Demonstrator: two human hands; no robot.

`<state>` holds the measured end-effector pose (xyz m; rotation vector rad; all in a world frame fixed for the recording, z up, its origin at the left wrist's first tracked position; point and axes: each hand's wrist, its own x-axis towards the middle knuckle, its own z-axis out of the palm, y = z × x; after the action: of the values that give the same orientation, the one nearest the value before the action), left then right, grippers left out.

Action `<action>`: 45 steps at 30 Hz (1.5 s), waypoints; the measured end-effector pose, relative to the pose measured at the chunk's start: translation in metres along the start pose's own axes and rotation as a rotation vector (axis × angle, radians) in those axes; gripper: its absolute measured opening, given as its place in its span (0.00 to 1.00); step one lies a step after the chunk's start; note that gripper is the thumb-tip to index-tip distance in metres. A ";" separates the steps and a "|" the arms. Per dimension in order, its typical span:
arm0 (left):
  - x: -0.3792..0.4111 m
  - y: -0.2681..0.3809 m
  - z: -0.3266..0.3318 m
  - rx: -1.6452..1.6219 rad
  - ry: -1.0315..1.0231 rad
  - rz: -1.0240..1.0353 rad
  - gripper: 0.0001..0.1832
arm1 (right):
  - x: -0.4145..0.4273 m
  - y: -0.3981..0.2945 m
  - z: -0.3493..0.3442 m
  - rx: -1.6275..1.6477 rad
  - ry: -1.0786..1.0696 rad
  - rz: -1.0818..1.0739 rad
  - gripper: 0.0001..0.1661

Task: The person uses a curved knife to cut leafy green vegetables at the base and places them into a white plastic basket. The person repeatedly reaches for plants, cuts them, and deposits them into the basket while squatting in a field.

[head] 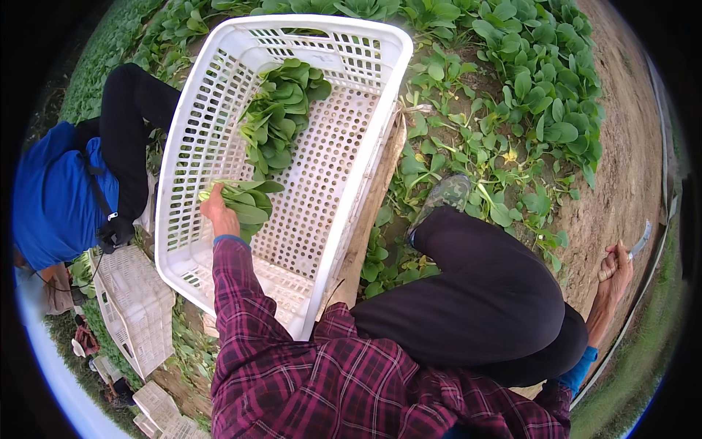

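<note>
My left hand [220,213] is inside a large white plastic crate [333,164], near its left wall. It grips a small bunch of leafy greens [252,206] that look like bok choy, pale stems towards the wall and leaves to the right. Beyond it, a row of similar greens [282,112] lies along the left part of the perforated crate floor. Far out to the right, my right hand [615,269] is closed around the handle of a small sickle [640,241]. The curved blade points up and away, over bare soil.
Growing greens [540,88] fill the bed ahead and right. Cut plants and yellowed leaves [510,156] litter soil around my camouflage shoe [447,192]. A wooden board [364,230] runs beside the crate. At left crouches a person in blue [60,192], near another white crate [134,302].
</note>
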<state>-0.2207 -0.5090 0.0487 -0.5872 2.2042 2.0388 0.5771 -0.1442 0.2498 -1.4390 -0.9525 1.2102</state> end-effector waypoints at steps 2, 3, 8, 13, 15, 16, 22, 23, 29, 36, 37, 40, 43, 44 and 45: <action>0.006 -0.030 0.010 -0.037 0.102 -0.007 0.15 | 0.007 -0.016 0.011 -0.075 -0.053 -0.006 0.06; 0.005 -0.047 0.018 -0.074 0.134 -0.023 0.15 | 0.012 -0.024 0.018 -0.114 -0.078 -0.017 0.06; 0.013 -0.063 0.053 -0.150 0.131 -0.089 0.25 | 0.011 -0.033 0.050 -0.184 -0.139 -0.016 0.06; -0.031 -0.015 0.094 -0.249 -0.286 -0.130 0.39 | 0.006 -0.046 0.064 -0.273 -0.212 -0.014 0.06; -0.019 -0.016 0.096 -0.251 -0.369 -0.016 0.40 | 0.007 -0.039 0.068 -0.286 -0.222 0.001 0.06; -0.033 -0.010 0.099 -0.132 -0.232 -0.057 0.41 | 0.008 -0.036 0.071 -0.295 -0.219 0.006 0.06; -0.023 -0.006 0.072 -0.040 -0.233 -0.040 0.43 | 0.004 -0.009 0.091 -0.432 -0.320 0.057 0.07; -0.017 0.004 0.068 -0.030 -0.231 -0.068 0.43 | 0.002 -0.006 0.094 -0.449 -0.341 0.076 0.09; -0.082 0.074 0.091 0.107 -0.450 0.181 0.30 | 0.011 -0.001 0.068 -0.588 -0.456 0.150 0.17; -0.269 0.205 0.198 0.190 -1.059 0.603 0.23 | 0.059 0.057 0.068 -0.610 -0.558 0.226 0.16; -0.315 0.199 0.225 0.197 -1.185 0.607 0.22 | 0.065 0.065 0.066 -0.597 -0.575 0.228 0.16; -0.446 0.159 0.286 0.481 -1.561 0.732 0.19 | 0.078 0.092 0.055 -0.458 -0.565 0.277 0.17; -0.534 0.081 0.344 0.713 -2.073 0.672 0.18 | 0.091 0.120 0.058 -0.340 -0.532 0.399 0.18; -0.555 0.056 0.367 0.770 -2.231 0.710 0.18 | 0.097 0.127 0.064 -0.304 -0.527 0.436 0.19; -0.579 0.030 0.385 0.814 -2.320 0.742 0.19 | 0.104 0.143 0.070 -0.253 -0.546 0.443 0.19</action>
<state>0.2283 -0.0041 0.2168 1.7697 1.0196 0.3543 0.5248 -0.0593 0.0881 -1.6028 -1.2213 1.9324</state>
